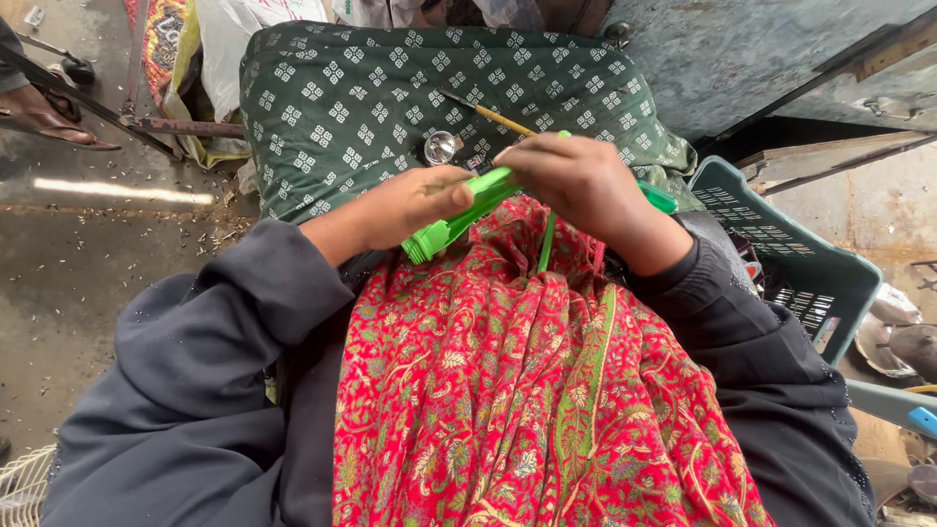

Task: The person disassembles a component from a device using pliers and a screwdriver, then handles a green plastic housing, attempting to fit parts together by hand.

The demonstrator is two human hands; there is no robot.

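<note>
- Beyond our hands, we find open green cloth [322,107], blocked only by a small round lens [440,146] and a thin brush [488,115].
- Right of our right hand [576,181], a grey crate [781,234] walls us in.

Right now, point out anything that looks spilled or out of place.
Small bits of debris lie scattered over the concrete floor on the left. A thin brush and a small shiny round part sit loose on the green cloth.
</note>
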